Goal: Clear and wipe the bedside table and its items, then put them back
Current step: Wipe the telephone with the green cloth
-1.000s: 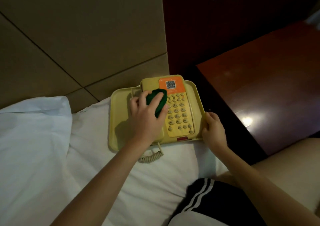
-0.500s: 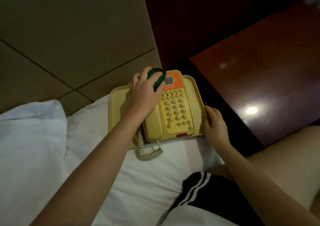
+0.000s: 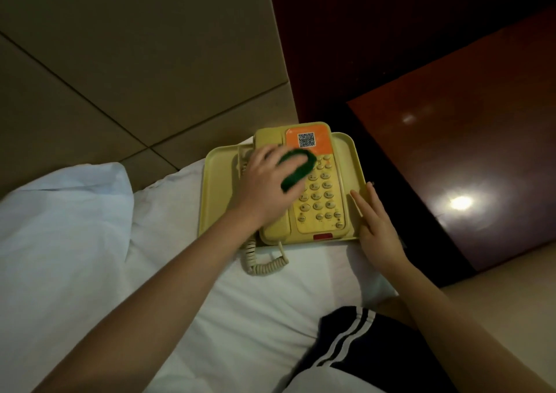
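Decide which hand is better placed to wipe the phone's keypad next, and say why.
The left hand: it holds the green cloth, which lies at the keypad's upper left corner. The right hand rests flat on the tray's right side, holding no cloth; it probably steadies the tray.

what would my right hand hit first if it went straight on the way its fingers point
Probably the side of the yellow phone. The right hand lies flat on the tray with its fingers angled slightly toward the phone. Depth is unclear, so it might only skim alongside.
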{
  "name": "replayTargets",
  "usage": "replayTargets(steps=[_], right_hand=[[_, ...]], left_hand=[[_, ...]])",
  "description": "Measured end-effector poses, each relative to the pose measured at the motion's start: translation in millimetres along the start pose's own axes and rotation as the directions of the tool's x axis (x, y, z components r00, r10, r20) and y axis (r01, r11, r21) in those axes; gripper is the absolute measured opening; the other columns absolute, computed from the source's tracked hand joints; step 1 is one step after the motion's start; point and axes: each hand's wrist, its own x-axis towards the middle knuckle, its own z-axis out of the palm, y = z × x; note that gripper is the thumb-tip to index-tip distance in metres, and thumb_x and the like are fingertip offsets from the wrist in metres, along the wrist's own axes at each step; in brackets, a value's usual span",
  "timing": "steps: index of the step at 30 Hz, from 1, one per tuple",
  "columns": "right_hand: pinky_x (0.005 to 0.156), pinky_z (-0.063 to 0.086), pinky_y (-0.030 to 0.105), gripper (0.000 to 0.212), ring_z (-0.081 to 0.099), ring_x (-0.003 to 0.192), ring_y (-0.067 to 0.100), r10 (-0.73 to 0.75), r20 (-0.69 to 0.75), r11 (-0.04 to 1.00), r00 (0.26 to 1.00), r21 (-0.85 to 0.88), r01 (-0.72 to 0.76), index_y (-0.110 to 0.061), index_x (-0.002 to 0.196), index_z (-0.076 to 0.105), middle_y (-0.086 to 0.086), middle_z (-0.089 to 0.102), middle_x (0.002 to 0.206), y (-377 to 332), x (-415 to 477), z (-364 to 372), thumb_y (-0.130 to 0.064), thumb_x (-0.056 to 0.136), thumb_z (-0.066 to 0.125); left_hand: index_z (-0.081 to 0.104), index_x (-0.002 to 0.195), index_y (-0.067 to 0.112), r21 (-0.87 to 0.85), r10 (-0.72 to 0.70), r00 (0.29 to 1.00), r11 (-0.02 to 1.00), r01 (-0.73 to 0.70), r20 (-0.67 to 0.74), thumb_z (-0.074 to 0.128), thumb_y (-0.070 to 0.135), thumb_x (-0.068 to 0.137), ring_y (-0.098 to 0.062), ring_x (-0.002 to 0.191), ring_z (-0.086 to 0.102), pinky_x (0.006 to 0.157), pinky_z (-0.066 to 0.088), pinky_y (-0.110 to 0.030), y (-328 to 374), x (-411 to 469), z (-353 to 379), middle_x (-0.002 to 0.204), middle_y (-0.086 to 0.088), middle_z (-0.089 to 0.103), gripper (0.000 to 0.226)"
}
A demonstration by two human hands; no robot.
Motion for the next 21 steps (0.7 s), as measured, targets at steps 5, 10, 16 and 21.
replayTargets(steps=[5,10,16,21], right_hand=[[0.11,0.016,0.018,0.061,0.007,0.142,0.009,0.027,0.051,0.998,0.998,0.049,-0.03,-0.017,0.144,0.036,-0.008,0.002,0.157,-4,-3,-4,0.012,0.09,0.035],[0.117,0.016,0.031,0.057,0.009,0.144,0.016,0.012,0.035,0.999,0.999,0.053,-0.014,-0.007,0.14,0.04,0.0,0.009,0.157,-4,-3,2,0.016,0.088,0.038],[0.118,0.016,0.037,0.057,0.007,0.145,0.016,-0.001,0.017,0.999,1.0,0.047,0.0,-0.009,0.139,0.042,0.001,0.012,0.157,-2,-1,5,0.015,0.087,0.043],[0.115,0.023,0.034,0.061,0.009,0.144,0.015,0.01,0.003,1.0,1.0,-0.014,-0.01,-0.016,0.145,0.033,-0.001,0.008,0.158,-3,1,5,0.007,0.09,0.045]], left_hand=[[0.05,0.134,0.023,-0.119,-0.277,0.96,0.953,0.279,0.033,0.05,0.034,0.094,-0.026,0.124,0.042,0.101,0.037,-0.037,-5,72,-4,0.138,-0.002,0.047,0.041],[0.054,0.13,0.021,-0.069,-0.285,0.956,0.958,0.28,-0.077,0.05,0.033,0.094,-0.028,0.127,0.038,0.104,0.034,-0.04,2,50,3,0.14,-0.006,0.043,0.038],[0.054,0.123,0.02,0.065,-0.117,0.985,0.99,0.126,-0.125,0.05,0.033,0.09,-0.038,0.128,0.035,0.098,0.042,-0.05,22,-51,20,0.138,-0.012,0.041,0.037],[0.052,0.119,0.017,0.145,0.086,0.991,0.987,-0.07,-0.104,0.056,0.029,0.087,-0.042,0.123,0.04,0.099,0.043,-0.054,15,-72,31,0.132,-0.018,0.047,0.034]])
